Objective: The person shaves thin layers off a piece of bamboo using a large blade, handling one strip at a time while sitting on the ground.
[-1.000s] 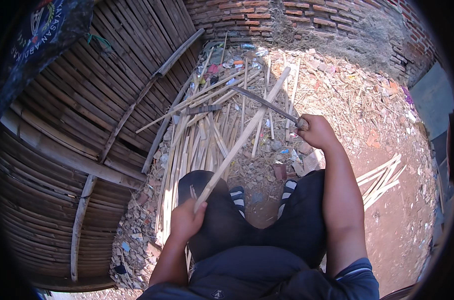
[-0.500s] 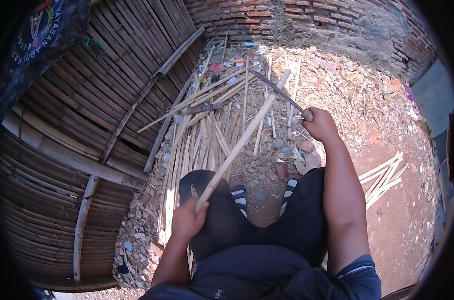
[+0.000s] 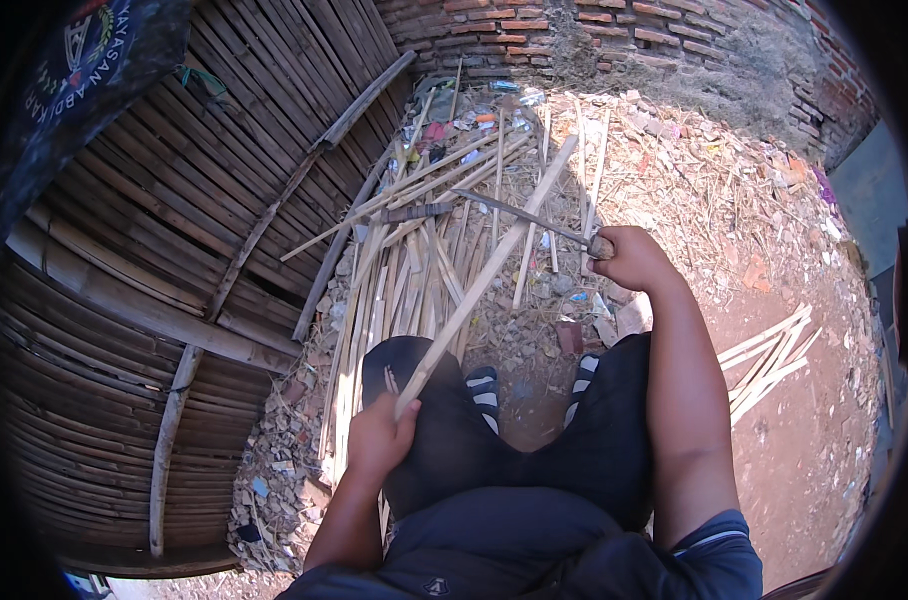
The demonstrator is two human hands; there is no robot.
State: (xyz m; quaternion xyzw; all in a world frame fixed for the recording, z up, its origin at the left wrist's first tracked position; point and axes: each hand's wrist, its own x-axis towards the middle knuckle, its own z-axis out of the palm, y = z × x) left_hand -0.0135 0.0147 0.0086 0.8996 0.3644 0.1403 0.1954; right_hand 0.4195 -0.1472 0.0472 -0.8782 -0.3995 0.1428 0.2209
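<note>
My left hand [image 3: 380, 436] is closed round the near end of a long pale wooden strip [image 3: 494, 262], just by my left knee. The strip slants up and away to the right. In my right hand [image 3: 634, 260] is the handle of a long, thin-bladed machete [image 3: 524, 213]. Its dark blade lies across the strip's upper part and points to the left; whether it touches the wood I cannot tell. Below the blade's tip, a bundle of similar strips [image 3: 384, 300] rests on the ground to the left of my legs.
A slatted bamboo wall [image 3: 224, 200] stands along the left, and a brick wall [image 3: 514, 40] closes the far side. Rubble and shavings [image 3: 694, 190] cover the ground ahead. A small pile of cut strips [image 3: 769, 360] lies at the right. A dark stick-like tool [image 3: 414, 212] lies across the bundle.
My right hand has drawn slightly nearer and to the left. The machete's tip has swung down and left, so the blade crosses the strip lower. My left hand keeps its grip.
</note>
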